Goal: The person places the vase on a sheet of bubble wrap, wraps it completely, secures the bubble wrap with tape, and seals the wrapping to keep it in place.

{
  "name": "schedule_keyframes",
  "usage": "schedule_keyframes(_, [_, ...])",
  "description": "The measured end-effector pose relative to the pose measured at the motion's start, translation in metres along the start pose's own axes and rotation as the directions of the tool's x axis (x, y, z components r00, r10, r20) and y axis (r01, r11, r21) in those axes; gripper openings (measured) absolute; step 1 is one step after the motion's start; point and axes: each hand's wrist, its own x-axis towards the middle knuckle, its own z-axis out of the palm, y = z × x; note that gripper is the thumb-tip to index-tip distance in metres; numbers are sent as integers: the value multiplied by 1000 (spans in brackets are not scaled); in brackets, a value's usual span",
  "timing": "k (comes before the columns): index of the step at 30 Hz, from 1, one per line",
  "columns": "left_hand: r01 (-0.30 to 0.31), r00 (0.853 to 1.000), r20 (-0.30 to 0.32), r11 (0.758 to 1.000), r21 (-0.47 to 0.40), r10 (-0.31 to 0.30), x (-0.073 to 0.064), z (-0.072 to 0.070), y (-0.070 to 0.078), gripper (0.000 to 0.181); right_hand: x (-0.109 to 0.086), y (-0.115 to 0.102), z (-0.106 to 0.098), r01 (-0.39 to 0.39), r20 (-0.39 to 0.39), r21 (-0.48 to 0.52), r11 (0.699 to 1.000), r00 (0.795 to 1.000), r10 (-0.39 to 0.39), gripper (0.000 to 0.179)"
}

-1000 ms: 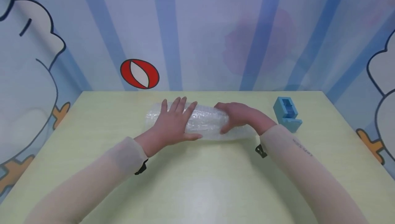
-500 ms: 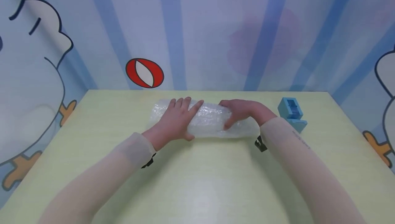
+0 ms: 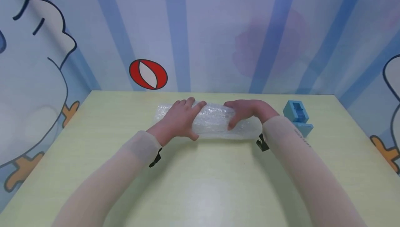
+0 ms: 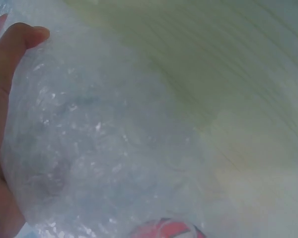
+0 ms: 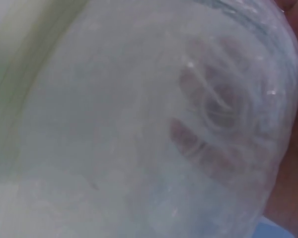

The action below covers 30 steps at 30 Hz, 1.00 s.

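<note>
as grips (image 3: 181,117) (image 3: 244,110) hold bubble wrap (image 3: 212,121), some fingertips hidden

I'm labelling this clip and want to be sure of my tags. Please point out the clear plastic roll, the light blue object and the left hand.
Clear plastic roll (image 3: 213,120): head view, its side between the hands.
Light blue object (image 3: 294,113): head view, its upper part.
Left hand (image 3: 180,118): head view, its back.

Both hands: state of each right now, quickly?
Left hand: holding the clear bubble-wrap roll.
Right hand: holding the same roll, nearer its right end.
</note>
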Motion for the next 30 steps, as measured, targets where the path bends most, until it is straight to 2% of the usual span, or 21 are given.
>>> schedule_keyframes(9, [7, 1000, 18, 999, -34, -7, -5, 0, 2, 102, 0, 0, 8, 11, 14, 6, 1000, 1000, -11, 64])
schedule_keyframes(16, [5, 999, 52, 999, -44, -3, -11, -4, 5, 101, -4, 1, 13, 20, 45, 10, 1000, 999, -21, 72])
schedule_keyframes(22, [13, 995, 100, 997, -78, -5, -12, -11, 6, 101, -7, 1, 14, 47, 80, 37, 998, 996, -50, 67])
schedule_keyframes(30, [2, 995, 103, 995, -104, 9, -10, -14, 4, 98, -7, 3, 11, 61, 93, 5, 998, 994, -62, 71])
